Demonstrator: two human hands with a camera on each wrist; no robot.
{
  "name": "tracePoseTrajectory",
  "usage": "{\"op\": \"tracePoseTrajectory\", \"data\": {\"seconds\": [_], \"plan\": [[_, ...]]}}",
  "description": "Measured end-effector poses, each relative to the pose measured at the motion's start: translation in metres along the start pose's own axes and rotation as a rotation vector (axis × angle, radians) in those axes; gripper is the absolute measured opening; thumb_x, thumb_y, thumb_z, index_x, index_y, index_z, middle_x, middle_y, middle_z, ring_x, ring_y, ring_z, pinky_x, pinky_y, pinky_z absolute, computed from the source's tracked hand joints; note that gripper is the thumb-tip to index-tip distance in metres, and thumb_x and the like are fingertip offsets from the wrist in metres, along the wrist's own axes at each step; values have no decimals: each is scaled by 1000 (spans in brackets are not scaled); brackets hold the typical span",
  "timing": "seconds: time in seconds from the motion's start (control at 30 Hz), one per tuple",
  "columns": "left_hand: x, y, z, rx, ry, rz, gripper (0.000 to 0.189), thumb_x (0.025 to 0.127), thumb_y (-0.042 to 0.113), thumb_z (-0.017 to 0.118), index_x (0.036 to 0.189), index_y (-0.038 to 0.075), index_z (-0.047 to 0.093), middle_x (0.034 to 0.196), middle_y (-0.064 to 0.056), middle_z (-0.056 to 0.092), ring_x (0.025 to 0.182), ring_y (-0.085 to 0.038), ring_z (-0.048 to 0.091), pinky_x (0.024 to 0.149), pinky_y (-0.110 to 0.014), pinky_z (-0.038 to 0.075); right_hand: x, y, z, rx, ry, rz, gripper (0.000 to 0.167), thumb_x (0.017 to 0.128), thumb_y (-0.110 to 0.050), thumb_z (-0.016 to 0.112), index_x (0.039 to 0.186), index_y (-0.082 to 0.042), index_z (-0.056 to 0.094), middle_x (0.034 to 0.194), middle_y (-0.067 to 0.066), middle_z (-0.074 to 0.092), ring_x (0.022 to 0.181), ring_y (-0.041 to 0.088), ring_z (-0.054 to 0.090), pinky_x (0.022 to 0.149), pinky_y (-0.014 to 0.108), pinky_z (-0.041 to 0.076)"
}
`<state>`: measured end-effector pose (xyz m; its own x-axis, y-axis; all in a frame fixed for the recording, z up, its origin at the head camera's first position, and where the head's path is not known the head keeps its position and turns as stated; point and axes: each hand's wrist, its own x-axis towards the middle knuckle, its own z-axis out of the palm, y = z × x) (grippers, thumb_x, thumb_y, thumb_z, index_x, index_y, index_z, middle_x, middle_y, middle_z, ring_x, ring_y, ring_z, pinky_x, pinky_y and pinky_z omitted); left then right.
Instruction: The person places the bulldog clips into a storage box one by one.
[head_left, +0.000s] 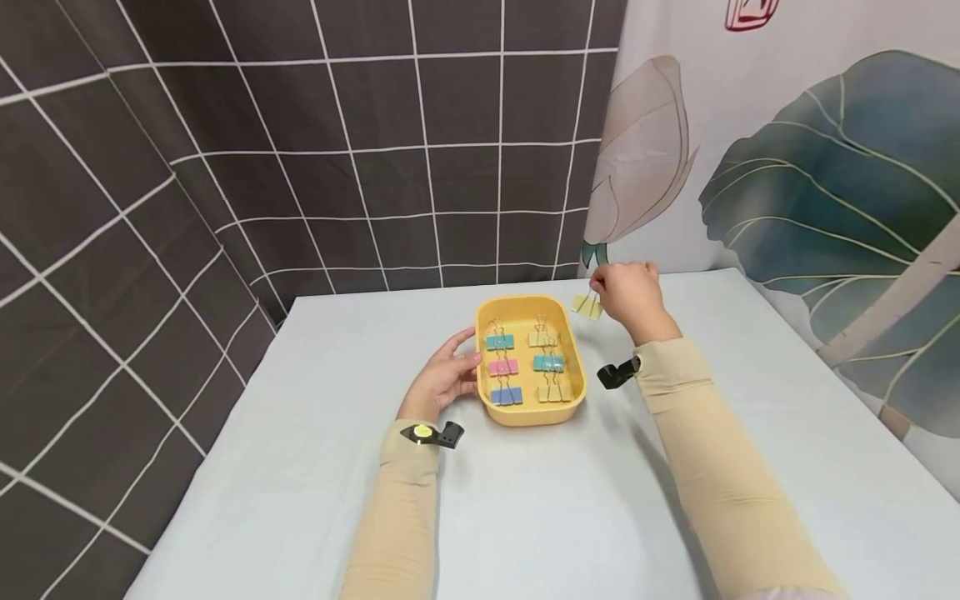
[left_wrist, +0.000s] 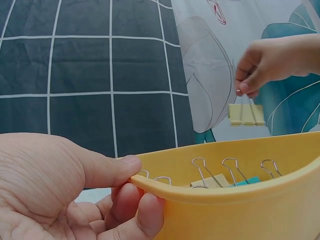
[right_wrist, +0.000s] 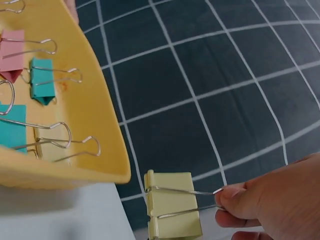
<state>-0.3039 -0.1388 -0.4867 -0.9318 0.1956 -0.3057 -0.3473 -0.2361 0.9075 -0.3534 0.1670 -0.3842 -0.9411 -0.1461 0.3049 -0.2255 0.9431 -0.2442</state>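
My right hand (head_left: pixel 632 293) pinches a pale yellow binder clip (head_left: pixel 587 307) by its wire handles, in the air just past the far right corner of a yellow tray (head_left: pixel 534 415). In the right wrist view the yellow clip (right_wrist: pixel 174 205) hangs outside the tray's wall. My left hand (head_left: pixel 442 375) grips the tray's left rim, thumb on top and fingers beneath, as the left wrist view shows. Two columns of binder clips lie inside: teal (head_left: pixel 500 342), pink (head_left: pixel 502 367) and blue (head_left: pixel 507 396) at left; yellow (head_left: pixel 542 339), teal (head_left: pixel 548 363) and yellow (head_left: pixel 554 393) at right.
The tray stands on a table with a white cover (head_left: pixel 525 517). A dark curtain with white grid lines (head_left: pixel 360 167) hangs behind and at the left. A white curtain with leaf prints (head_left: pixel 847 192) hangs at the right. Each wrist wears a small black camera (head_left: pixel 618 373).
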Motion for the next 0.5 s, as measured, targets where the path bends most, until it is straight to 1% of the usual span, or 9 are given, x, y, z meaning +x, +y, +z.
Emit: {"op": "tracePoseTrajectory", "data": {"seconds": [0.13, 0.37, 0.5], "plan": [[0, 0, 1, -6, -7, 6, 61, 100, 2, 59, 154, 27, 42, 123, -23, 62, 75, -16, 63, 59, -29, 60, 9, -8, 2, -16, 6, -81, 12, 99, -11, 64, 94, -5, 74, 91, 13, 73, 96, 43, 61, 110, 68, 29], [1, -1, 0, -6, -8, 19, 62, 99, 1, 61, 153, 25, 43, 107, -18, 66, 71, -15, 63, 56, -27, 59, 18, -17, 15, -37, -27, -205, 11, 97, -7, 64, 97, -7, 76, 94, 10, 74, 93, 38, 64, 107, 65, 36], [0, 0, -1, -15, -16, 22, 63, 98, 1, 61, 154, 24, 42, 104, -16, 67, 70, -15, 63, 56, -28, 59, 20, -21, 22, -42, -30, -252, 12, 97, -7, 65, 96, -8, 76, 95, 9, 75, 92, 35, 65, 106, 67, 36]]}}
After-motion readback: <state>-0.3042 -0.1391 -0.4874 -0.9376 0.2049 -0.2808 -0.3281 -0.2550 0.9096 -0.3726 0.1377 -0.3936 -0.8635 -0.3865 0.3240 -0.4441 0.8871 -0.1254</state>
